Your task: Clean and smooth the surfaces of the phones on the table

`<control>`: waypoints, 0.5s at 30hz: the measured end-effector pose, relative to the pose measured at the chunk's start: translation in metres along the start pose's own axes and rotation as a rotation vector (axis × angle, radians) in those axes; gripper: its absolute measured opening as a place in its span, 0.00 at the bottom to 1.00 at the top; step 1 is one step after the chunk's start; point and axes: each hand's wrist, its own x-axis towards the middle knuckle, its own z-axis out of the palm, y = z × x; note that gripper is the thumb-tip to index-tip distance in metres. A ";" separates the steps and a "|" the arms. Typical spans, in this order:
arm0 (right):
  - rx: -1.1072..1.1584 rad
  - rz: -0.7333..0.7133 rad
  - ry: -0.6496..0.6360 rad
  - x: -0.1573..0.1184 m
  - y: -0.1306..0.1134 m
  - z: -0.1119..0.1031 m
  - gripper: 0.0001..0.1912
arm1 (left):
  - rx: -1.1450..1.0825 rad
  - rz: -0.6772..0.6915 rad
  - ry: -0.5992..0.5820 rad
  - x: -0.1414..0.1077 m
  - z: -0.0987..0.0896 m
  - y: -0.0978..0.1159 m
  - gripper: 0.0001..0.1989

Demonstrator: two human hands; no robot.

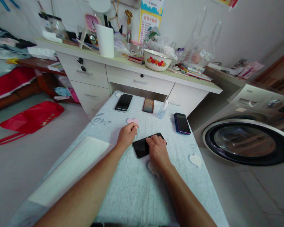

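A black smartphone lies face up and slanted on the cloth-covered table. My right hand reaches over its right part, with thumb and fingers gripping it and hiding some of the screen. Just left of the phone, and apart from it, is my left hand. Its fingers are curled together, and what may be between them is hidden. Farther back stand a small clear spray bottle and a thin phone-shaped piece, brownish on its face. Two more dark phones lie at the back left and at the right.
A long white sheet or flat pack lies along the table's left side. Behind the table is a cluttered white desk with a flowered enamel bowl and a paper roll. A washing machine stands close on the right.
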 end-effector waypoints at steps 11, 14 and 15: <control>0.072 -0.161 -0.010 -0.006 -0.020 -0.008 0.10 | -0.022 0.012 0.009 0.000 0.001 0.000 0.11; 0.069 -0.112 0.008 -0.006 -0.018 -0.006 0.10 | -0.023 0.002 0.002 0.000 0.000 0.001 0.12; 0.065 -0.101 0.013 -0.006 -0.017 -0.005 0.10 | -0.022 0.002 0.001 0.000 0.000 0.002 0.12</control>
